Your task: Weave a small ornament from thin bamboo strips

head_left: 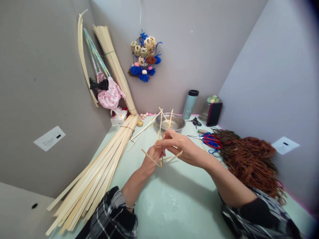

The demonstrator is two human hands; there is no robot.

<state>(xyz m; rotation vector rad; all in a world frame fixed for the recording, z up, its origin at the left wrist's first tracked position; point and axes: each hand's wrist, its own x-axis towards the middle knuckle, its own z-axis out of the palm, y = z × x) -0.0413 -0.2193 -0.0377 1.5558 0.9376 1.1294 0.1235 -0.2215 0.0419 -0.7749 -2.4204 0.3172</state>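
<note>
Your two hands, one set of thin strips between them
Your left hand [154,155] and right hand [180,146] meet above the table [174,212], both closed in narrow grips on the crossed thin strips [160,124]; three ends rise above your fingers, at least two slant out below, the full count hidden; behind them sits one metal bowl [179,122]; at least two loose strips [143,130] lie to its left; you have two bundles of wide strips, one lying bundle [99,166] and one leaning bundle [114,63]; at the back stand one tumbler [190,105], one bottle [204,111] and one phone [214,114]; two pairs of scissors lie to the right, the black scissors [196,122] and the red-handled scissors [211,141], near one pile of brown yarn [251,162]
</note>
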